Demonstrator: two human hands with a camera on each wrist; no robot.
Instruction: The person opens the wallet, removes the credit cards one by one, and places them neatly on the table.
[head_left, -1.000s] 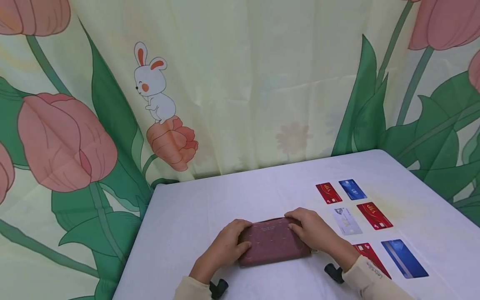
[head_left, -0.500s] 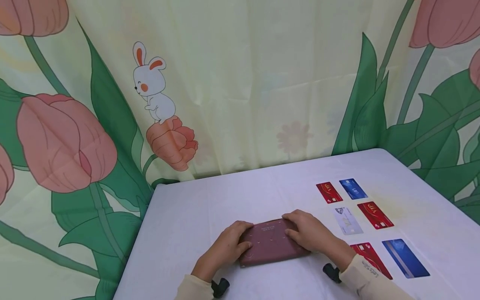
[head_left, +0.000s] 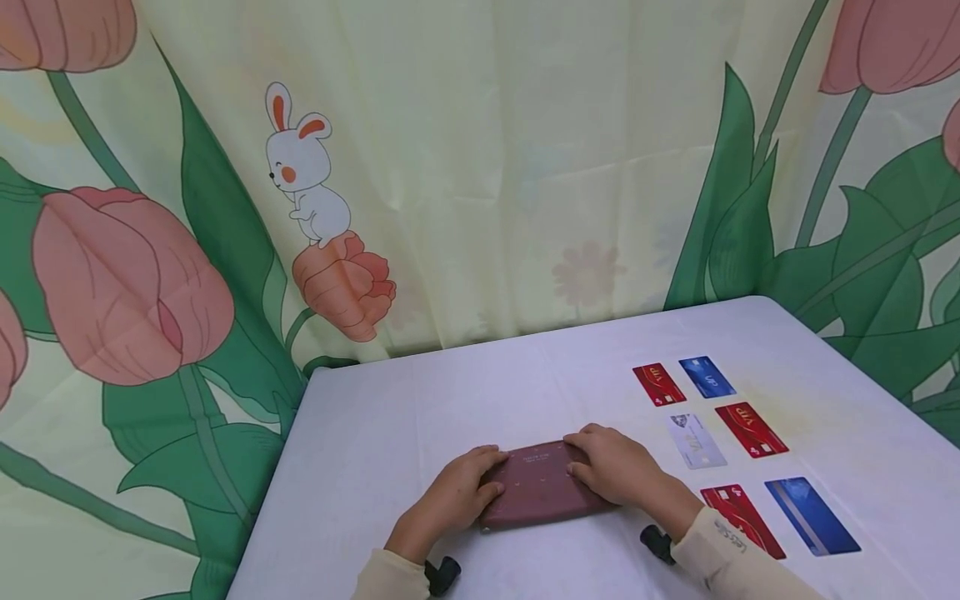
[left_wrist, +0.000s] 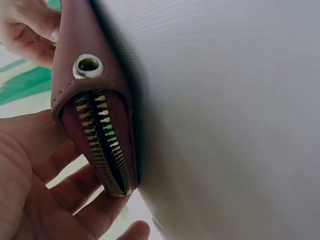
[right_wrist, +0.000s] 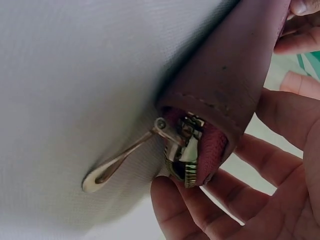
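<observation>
A plum zip-around wallet (head_left: 543, 487) lies flat near the front of the white table, gripped at both ends. My left hand (head_left: 459, 493) holds its left end, thumb on the top face and fingers at the far edge and end. Opposite it, my right hand (head_left: 621, 467) grips the right end in the same way. The left wrist view shows a metal eyelet (left_wrist: 88, 66) and two rows of zip teeth (left_wrist: 92, 135) standing slightly apart. At the other end, in the right wrist view, the zip pull (right_wrist: 117, 165) hangs out from the slider toward the tablecloth.
Several bank-style cards lie in two columns at the right: red VIP cards (head_left: 752, 430), a silver card (head_left: 696, 440) and blue cards (head_left: 812, 517). The right forearm passes close to the near red card (head_left: 742, 518). A flower-printed curtain (head_left: 480, 167) hangs behind the table (head_left: 390, 417).
My right hand has shifted slightly left and toward me, and the wallet's right end has moved in a little with it. My left hand has barely moved; the cards stay put.
</observation>
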